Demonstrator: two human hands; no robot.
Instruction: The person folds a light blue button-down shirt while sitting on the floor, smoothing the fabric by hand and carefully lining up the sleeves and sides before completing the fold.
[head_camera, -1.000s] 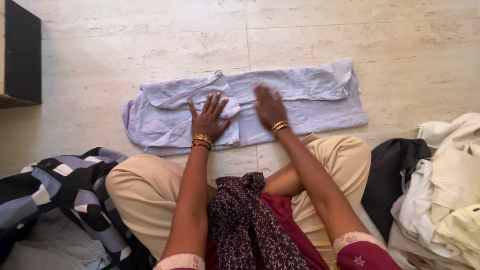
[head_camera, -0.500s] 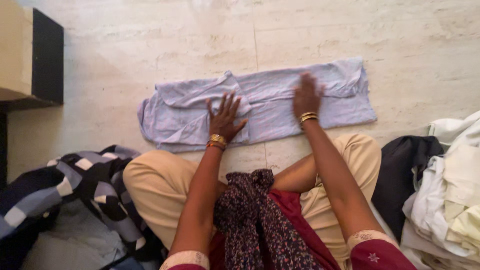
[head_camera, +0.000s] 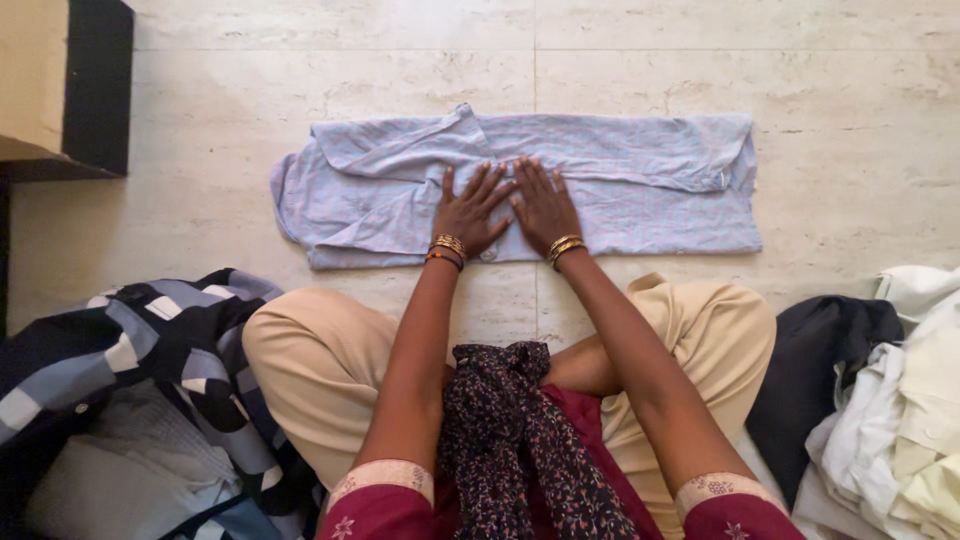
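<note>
Left hand (head_camera: 472, 210) flat on the middle of the pale blue shirt (head_camera: 620, 180), palm down, fingers spread wide and pointing away from the body. No grip at all: hand open, nothing pinched or lifted, only pressing on cloth. Gold and orange bangles (head_camera: 446, 250) at that wrist, just over the shirt's near edge.

Right hand (head_camera: 545, 205) likewise flat and open on the same shirt, close beside the left, fingers fanned and slightly angled toward it, fingertips nearly meeting above the middle of the cloth. Holding nothing, just lying on the fabric. Gold bangles (head_camera: 565, 246) at this wrist too.

Shirt laid out on the pale stone floor (head_camera: 300, 90) as a long band running left to right, directly in front of the crossed legs in tan trousers (head_camera: 310, 370). Folded lengthwise, with a sleeve or flap turned over along the upper left, rounded and bunched at the left end, squarer at the right end. Light wrinkles throughout, smoother under the palms. Near edge fairly straight, just short of the knees.

To the left, beside the knee, a heap of checked dark and light blue cloth (head_camera: 120, 350). To the right, a pile of dark and whitish garments (head_camera: 890, 390). At the upper left corner, a dark box-like piece of furniture (head_camera: 95, 90).
</note>
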